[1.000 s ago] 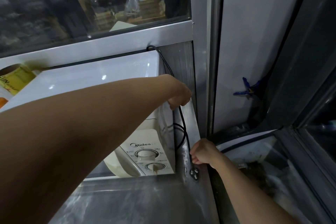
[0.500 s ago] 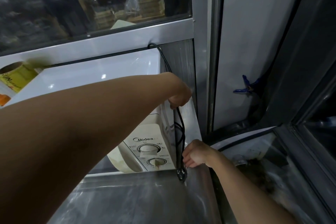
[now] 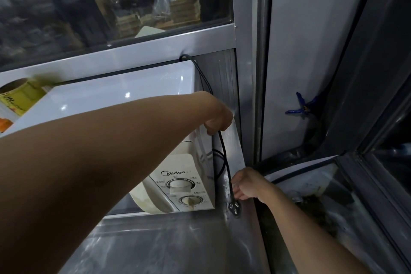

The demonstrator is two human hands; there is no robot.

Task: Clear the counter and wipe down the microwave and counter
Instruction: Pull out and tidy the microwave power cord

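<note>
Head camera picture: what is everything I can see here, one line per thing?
microwave: one, white, on the counter against the back frame.
power cord: one, black, running down the microwave's right side.
plug: one, black, at the cord's end, low by the counter.
counter: one, steel grey, in front of the microwave.
yellow container: one, yellow, at the left edge beside the microwave's top.
blue clamp: one, blue, on the grey panel at right.
window: one, dark glass, above the microwave.
left hand: one, grips the cord high up.
right hand: one, at the cord just above the plug.
</note>
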